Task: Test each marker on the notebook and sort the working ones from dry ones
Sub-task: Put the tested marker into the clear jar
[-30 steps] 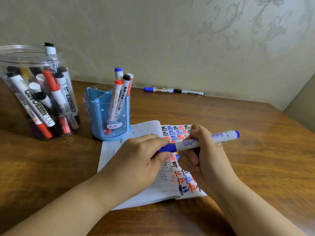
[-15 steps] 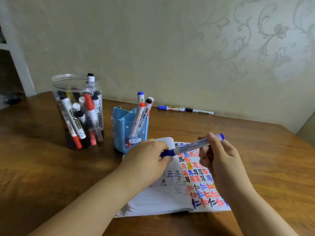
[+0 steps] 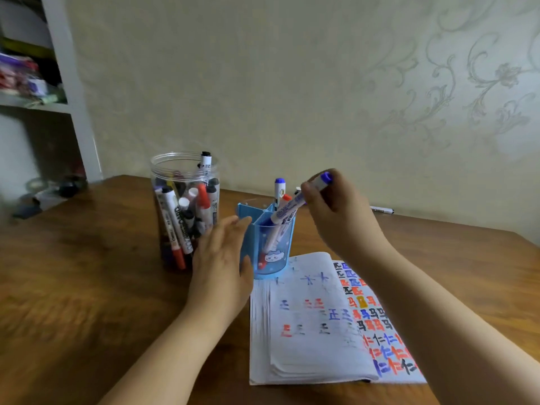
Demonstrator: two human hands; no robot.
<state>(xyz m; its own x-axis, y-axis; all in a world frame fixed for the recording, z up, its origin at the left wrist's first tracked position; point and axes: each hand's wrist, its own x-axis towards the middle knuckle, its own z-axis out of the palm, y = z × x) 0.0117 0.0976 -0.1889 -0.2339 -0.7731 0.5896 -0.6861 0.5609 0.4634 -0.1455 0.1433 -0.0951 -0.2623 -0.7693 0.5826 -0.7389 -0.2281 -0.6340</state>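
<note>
Lying nearest on the worktop, the notebook stays open for test strokes. Beyond it, the left hand rests straight-fingered against the blue holder, likely steadying it. The right hand pinches a capped blue marker, cap down into the holder. Farther left, the clear jar holds other markers.

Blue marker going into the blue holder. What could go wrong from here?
1. The blue marker enters tilted among markers already standing there; it may jam or catch the divider.
2. The left hand only rests open against the blue holder, so a push from the right hand could tip it onto the notebook.
</note>
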